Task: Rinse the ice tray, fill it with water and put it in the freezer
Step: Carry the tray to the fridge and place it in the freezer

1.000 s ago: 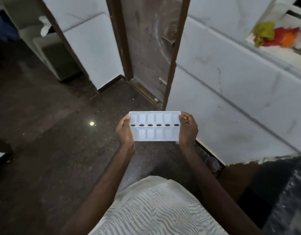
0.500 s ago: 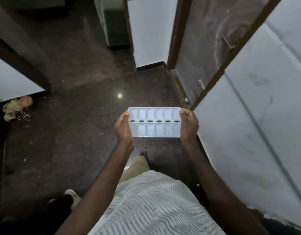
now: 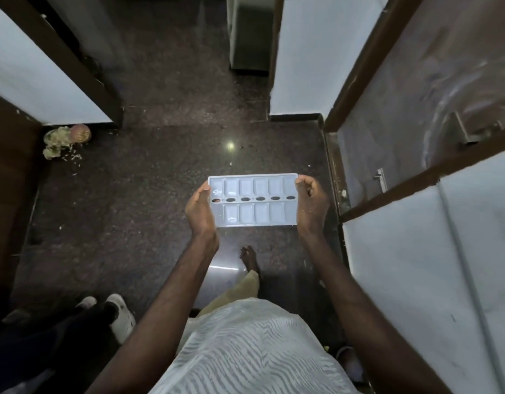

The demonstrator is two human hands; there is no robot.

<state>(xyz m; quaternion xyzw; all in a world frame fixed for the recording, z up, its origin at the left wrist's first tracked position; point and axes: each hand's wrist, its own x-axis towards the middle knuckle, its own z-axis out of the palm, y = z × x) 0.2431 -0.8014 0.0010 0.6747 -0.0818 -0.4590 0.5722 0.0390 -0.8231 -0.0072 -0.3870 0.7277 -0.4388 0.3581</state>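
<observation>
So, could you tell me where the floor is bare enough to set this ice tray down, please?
The dark floor just beyond the ice tray is mostly bare, bordered by the scrap pile at left and the brown door frame at right. It is crowded near-left, by the white shoes, and below the tray, where a bare foot stands.

Dim; glare spot on floor; edges warped, blurred

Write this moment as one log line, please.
stage: carrying | ice tray: level, between both hands | left hand: grips one end | right hand: grips other end
</observation>
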